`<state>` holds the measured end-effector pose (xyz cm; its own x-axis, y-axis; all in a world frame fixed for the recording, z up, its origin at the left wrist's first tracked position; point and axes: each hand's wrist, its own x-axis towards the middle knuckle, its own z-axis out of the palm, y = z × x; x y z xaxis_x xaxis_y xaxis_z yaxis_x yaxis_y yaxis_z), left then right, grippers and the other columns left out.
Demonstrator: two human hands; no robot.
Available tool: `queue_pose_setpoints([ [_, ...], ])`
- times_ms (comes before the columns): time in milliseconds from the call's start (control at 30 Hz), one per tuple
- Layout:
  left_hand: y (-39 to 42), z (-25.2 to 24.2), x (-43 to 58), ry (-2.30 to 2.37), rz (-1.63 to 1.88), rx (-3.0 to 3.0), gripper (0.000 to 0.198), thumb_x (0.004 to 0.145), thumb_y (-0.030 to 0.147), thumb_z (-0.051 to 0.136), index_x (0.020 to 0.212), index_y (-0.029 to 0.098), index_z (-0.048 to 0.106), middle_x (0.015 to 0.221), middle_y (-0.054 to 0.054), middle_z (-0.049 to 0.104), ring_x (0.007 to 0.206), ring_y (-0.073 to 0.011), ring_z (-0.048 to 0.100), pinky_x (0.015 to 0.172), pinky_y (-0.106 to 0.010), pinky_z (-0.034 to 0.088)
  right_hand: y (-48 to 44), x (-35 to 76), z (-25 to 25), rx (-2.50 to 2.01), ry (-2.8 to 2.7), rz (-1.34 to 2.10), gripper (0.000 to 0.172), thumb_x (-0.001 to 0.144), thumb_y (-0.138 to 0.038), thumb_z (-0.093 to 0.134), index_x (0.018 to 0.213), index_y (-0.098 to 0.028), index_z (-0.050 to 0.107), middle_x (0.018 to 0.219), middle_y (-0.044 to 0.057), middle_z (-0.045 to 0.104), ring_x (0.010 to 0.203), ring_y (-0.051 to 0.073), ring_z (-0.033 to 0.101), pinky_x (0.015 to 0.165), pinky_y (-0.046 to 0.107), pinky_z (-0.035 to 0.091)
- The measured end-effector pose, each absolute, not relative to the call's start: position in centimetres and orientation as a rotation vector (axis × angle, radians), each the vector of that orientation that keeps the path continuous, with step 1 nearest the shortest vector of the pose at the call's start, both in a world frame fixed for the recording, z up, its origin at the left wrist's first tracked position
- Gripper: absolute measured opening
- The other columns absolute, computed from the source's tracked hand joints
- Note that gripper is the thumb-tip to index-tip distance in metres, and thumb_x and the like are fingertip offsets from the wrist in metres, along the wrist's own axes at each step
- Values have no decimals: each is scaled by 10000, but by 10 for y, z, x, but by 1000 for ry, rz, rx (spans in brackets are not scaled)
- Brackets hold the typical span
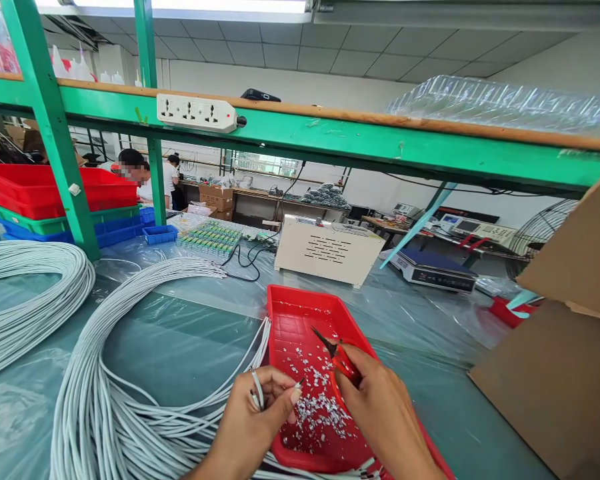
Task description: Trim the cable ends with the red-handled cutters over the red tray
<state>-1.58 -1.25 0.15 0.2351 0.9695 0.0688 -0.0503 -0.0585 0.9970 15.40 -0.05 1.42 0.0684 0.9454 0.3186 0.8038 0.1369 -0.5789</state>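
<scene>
My left hand (257,413) pinches the end of a white cable (258,389) between thumb and fingers, over the left side of a red tray (300,303). The cable's short dark tip points up and to the right. In my right hand (375,400) are small cutters with red handles (345,365); their dark blades point up and left, apart from the cable tip. Small silvery scraps (323,410) lie scattered in the tray. A large looped bundle of white cables (95,373) spreads to the left, with some ends reaching the tray's left edge.
Another cable coil (35,313) lies far left. Behind the tray stand a beige machine (330,250) and a scale (430,270). Cardboard (555,373) rises at right. A green shelf beam (330,137) with a power strip (195,112) crosses above. Two people are in the background.
</scene>
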Motion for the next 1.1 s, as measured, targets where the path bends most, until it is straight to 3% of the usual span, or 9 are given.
queue_pose_setpoints([
  [100,-11,-1,-17,971,1086,1349,272,741,336,536,814,75,522,595,-13,516,565,-88,485,565,-192,374,7,166,10,-1797,-1830,193,72,681,-225,420,644,-184,466,542,-13,395,494,112,267,502,223,187],
  [233,-12,-1,-16,1004,1098,1346,276,736,339,537,811,74,522,603,-16,516,568,-89,480,572,-194,375,13,168,7,-1758,-1780,334,338,722,-383,449,512,-156,311,475,-11,288,464,97,202,453,220,152],
  [367,-14,3,-13,1037,1126,1326,270,722,333,547,755,65,536,604,-26,514,561,-88,453,553,-192,364,4,152,13,-1507,-1760,737,390,780,-510,365,627,-154,408,561,-15,381,426,70,322,407,177,276],
  [433,-15,4,-12,1034,1126,1336,271,716,336,548,724,65,542,593,-23,503,549,-85,428,531,-188,350,-2,143,17,-1331,-1622,1003,345,711,-477,525,670,-140,464,541,-24,405,393,64,351,376,173,288],
  [600,-20,1,-13,1044,1130,1455,257,729,330,536,725,76,567,606,-31,514,552,-86,413,519,-180,337,-10,134,20,-1170,-1433,1266,306,629,-361,671,688,-120,492,507,-44,405,402,42,343,374,141,282],
  [800,-25,-5,-20,962,1210,1733,196,775,259,491,731,101,597,627,-64,586,548,-105,483,519,-187,359,-16,131,21,-1012,-1253,1654,378,691,-475,595,750,-125,464,517,-44,404,405,31,315,345,112,241],
  [900,-27,-3,-22,899,1259,1843,136,772,197,493,751,102,588,640,-74,603,555,-114,529,540,-193,389,-17,130,20,-932,-1196,1828,329,720,-431,590,764,-140,442,508,-66,402,371,9,322,439,125,345],
  [1000,-27,-3,-22,862,1299,1920,100,763,165,498,760,104,577,628,-64,599,541,-103,526,538,-186,392,-16,130,20,-933,-1191,1877,354,703,-455,595,742,-137,444,501,-67,412,359,8,326,482,143,362],
  [1100,-25,-3,-19,999,1265,1843,165,770,227,494,715,103,589,582,-47,559,500,-86,450,504,-185,356,-15,131,19,-1036,-1362,1625,394,711,-498,557,672,-117,465,543,-16,457,494,56,422,511,151,348],
])
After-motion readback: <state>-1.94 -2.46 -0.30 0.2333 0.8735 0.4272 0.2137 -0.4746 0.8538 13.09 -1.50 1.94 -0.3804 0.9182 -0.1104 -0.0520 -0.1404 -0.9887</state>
